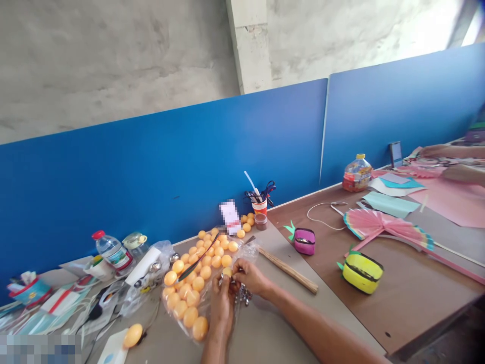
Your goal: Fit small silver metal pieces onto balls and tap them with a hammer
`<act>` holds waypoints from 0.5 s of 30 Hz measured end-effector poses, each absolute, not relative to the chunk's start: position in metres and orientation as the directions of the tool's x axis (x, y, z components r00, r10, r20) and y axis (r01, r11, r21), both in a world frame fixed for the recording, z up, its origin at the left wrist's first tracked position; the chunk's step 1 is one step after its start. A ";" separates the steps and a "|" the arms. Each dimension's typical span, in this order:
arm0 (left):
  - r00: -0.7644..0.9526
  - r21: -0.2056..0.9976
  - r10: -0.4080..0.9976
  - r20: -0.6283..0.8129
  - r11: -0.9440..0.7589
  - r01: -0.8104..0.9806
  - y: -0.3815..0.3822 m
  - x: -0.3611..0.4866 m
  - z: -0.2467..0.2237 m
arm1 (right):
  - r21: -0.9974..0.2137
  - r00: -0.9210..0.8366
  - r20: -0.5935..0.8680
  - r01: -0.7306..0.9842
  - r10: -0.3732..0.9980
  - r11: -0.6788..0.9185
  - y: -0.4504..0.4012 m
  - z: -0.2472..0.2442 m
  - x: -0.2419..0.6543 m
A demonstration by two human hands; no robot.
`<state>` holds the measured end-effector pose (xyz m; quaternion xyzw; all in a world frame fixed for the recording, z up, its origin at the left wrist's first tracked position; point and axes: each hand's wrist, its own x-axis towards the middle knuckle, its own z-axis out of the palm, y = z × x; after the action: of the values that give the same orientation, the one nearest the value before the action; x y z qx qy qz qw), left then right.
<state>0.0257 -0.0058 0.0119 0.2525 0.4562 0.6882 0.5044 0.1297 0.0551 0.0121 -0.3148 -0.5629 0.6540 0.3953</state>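
Observation:
My left hand (223,298) and my right hand (250,277) meet at the lower centre, fingers closed around an orange ball (227,272) and something small and dark at their fingertips. Small shiny metal pieces (245,294) show just below my right hand. Left of my hands, a clear plastic bag holds many orange balls (190,317). Across the bag lies a dark, slender tool (192,267). A bundle of thin wooden sticks (290,270) rests on the table to the right of my right hand.
A bottle (112,251), a jar and a cup stand at the left. Behind are a pen cup (259,205) and blue partition (170,172). At right lie a purple pouch (304,241), yellow pouch (362,273) and pink fan (382,225). Another person's arms (460,151) reach in at far right.

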 end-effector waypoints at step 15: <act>-0.411 0.910 0.908 -0.081 -0.101 -0.403 -0.004 0.024 0.003 | -0.998 -0.406 0.018 -0.067 0.914 -0.010 0.054 0.006 0.127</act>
<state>0.0244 -0.0041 0.0029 0.2662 0.4748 0.6927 0.4732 0.1272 0.0537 0.0063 -0.3671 -0.5765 0.6086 0.4030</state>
